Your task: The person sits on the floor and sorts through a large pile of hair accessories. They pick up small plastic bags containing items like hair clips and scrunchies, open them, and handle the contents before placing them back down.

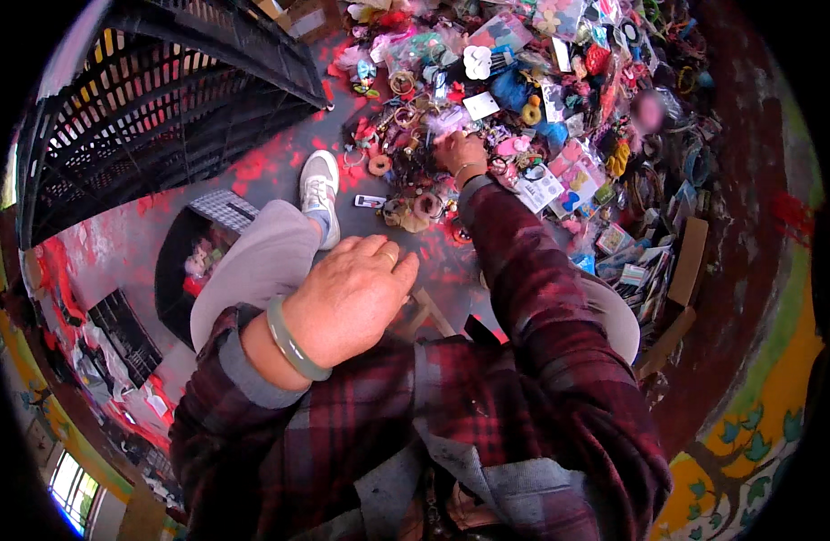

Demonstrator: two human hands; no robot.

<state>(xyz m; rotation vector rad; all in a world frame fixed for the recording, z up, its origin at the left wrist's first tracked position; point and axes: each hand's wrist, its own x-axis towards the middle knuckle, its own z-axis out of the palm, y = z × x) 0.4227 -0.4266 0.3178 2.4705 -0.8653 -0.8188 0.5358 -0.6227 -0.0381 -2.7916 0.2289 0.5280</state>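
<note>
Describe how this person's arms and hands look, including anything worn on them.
Both sleeves are dark red, black and grey plaid, with plain grey cuffs. No gloves. The left hand has a thick, pale green bangle at the wrist and a gold-toned ring; the right hand has a thin bracelet at the wrist.

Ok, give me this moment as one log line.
left hand: by left knee, grip hidden | right hand: at accessory pile, grip unclear | black crate: upper left of view

The pile (573, 104) is multicoloured, the right sleeve (523, 257) dark-red plaid, the crate (252, 108) black
</note>
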